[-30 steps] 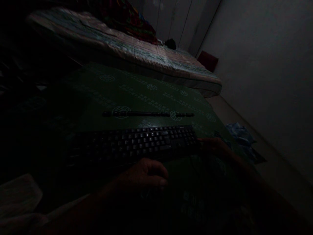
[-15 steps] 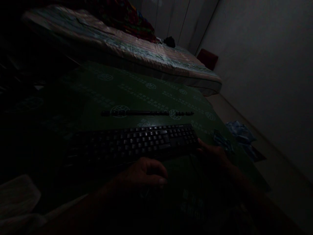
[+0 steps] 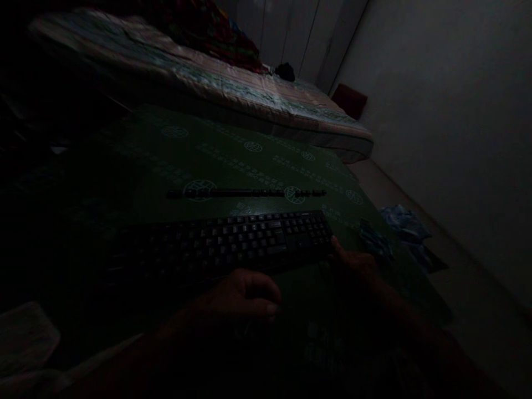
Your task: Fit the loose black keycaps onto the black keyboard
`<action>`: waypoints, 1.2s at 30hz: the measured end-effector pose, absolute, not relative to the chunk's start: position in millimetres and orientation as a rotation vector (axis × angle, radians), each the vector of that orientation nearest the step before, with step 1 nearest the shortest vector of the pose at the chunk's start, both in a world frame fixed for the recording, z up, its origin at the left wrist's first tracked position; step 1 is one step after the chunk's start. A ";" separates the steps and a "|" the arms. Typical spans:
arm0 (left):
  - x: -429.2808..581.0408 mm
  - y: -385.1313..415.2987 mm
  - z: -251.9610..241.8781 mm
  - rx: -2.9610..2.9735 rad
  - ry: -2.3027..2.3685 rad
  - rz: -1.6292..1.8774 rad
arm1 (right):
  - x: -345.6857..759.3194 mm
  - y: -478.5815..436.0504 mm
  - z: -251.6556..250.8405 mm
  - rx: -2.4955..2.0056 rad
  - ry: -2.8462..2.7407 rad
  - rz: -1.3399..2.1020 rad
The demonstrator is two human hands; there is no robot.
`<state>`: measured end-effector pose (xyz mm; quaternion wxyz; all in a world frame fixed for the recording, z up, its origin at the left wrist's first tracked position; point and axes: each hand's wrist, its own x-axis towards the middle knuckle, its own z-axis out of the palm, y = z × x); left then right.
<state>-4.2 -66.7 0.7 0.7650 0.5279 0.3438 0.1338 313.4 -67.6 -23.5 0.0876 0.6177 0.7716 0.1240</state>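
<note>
Nearest, the left hand rests low in a loose fist. Its fingers are curled under and the thumb lies along them, and nothing shows inside the fold. To its right and a little farther off, the right hand is at the near right corner of the keyboard, with fingertips against the edge. The room is too dark to tell whether that hand grips the keyboard or only touches it.

The keyboard is a long, flat slab of black plastic with rows of small, square, faintly glossy keys. It lies crosswise just beyond the left hand's knuckles, and its right end meets the right hand. It sits on a green mat, a smooth matte sheet printed with pale globe emblems and lines of fine lettering.

Just right of the right hand lies a crumpled blue wad, wrinkled and soft-looking.

Beyond the keyboard, well clear of both hands, a thin, straight black strip lies on the mat parallel to it.

Farther still, a low mattress with a rumpled, slightly shiny patterned cover runs along the mat's far edge. A dull red block stands at its far end against the plain wall.
</note>
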 end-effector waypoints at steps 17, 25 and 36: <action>-4.2 -66.2 0.9 1.171 0.731 0.296 | 304.3 -68.4 -14.0 1.939 2.068 0.158; -6.4 -65.4 1.5 1.193 0.746 0.280 | 314.6 -72.0 -14.8 2.228 2.260 -0.271; -4.1 -66.2 2.7 1.179 0.753 0.297 | 318.9 -77.9 -23.6 2.325 2.376 -0.372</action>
